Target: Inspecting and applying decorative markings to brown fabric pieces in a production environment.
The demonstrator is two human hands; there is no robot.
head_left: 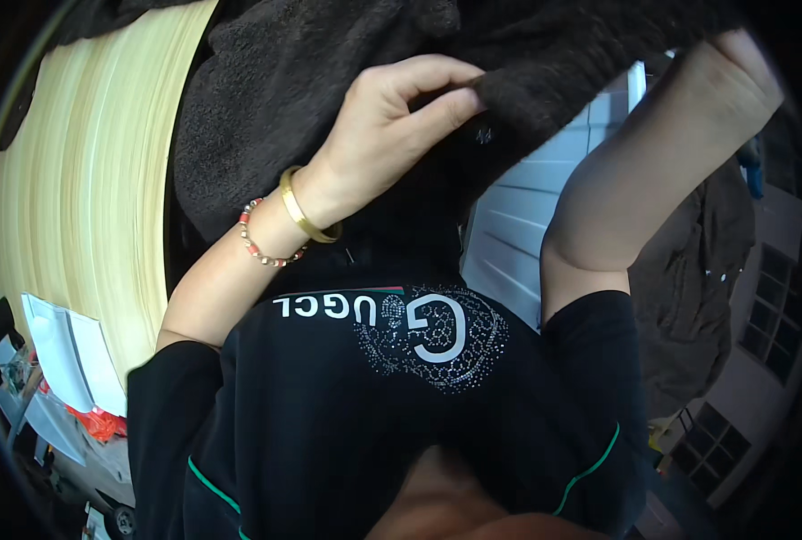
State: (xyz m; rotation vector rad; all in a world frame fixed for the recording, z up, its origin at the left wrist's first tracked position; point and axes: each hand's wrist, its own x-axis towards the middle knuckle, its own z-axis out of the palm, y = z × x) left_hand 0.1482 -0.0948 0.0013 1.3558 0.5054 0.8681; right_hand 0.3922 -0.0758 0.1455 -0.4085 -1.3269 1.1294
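Observation:
Dark brown fluffy fabric [257, 117] spreads across the top of the head view and hangs down in front of me. My left hand [401, 112], with a gold bangle and a beaded bracelet at the wrist, pinches an edge of this fabric between thumb and fingers. Toward the upper right my right forearm reaches up and away, and only the wrist and part of my right hand [750, 61] show beside the fabric. Its fingers are hidden at the dark rim of the picture, so what it holds cannot be made out.
On the left runs a pale wood-grain board [95, 153]. A white ridged surface [518, 198] shows beneath the fabric. More dark brown cloth [689, 288] lies at the right. White panels [72, 355] and a red plastic bag [102, 423] are at lower left.

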